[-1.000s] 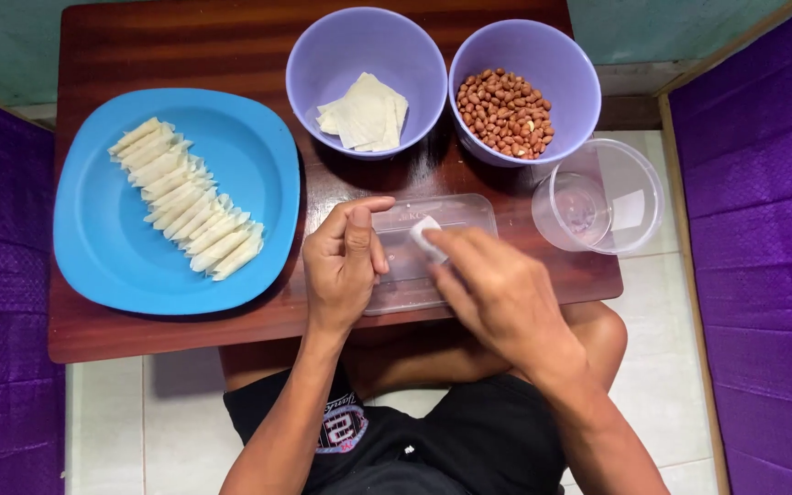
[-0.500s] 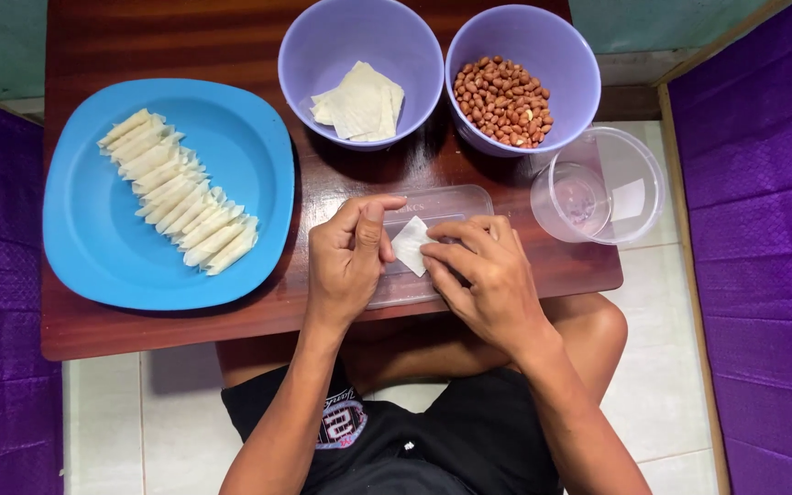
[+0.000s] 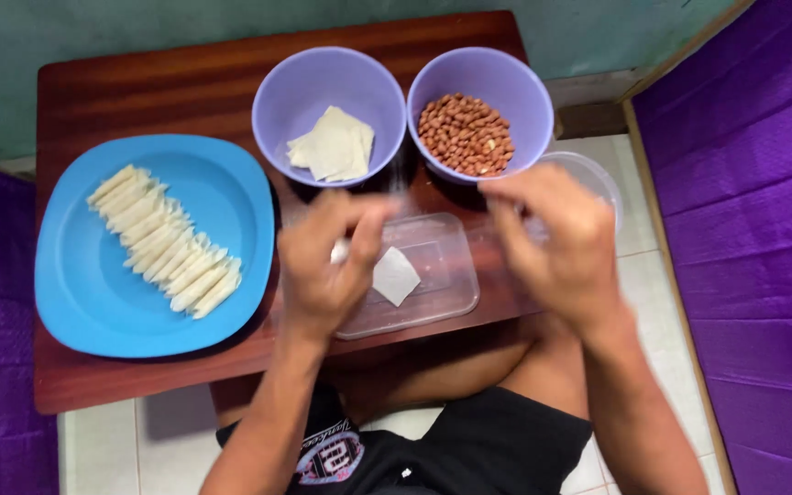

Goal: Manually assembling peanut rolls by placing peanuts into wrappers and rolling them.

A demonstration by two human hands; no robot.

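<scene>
Your left hand hovers over the near edge of the counter, above the left end of a clear tray. Its grip is narrow, fingertips pinched on something small and white, too blurred to say what. A white wrapper lies flat in the tray, just beside that hand; you cannot tell whether the fingers touch it.

Your right hand is raised over the counter's right edge, blurred, fingers curled loosely downward. Whether that grip holds anything cannot be told.

Along the far edge stand two lilac bowls. The left bowl holds a small stack of square wrappers; the right bowl holds peanuts. A clear tub sits at the right edge, partly hidden behind your right hand.

A blue plate fills the left end of the counter, reaching the near edge. On it a slanted row of pale rolls lies packed side by side.
</scene>
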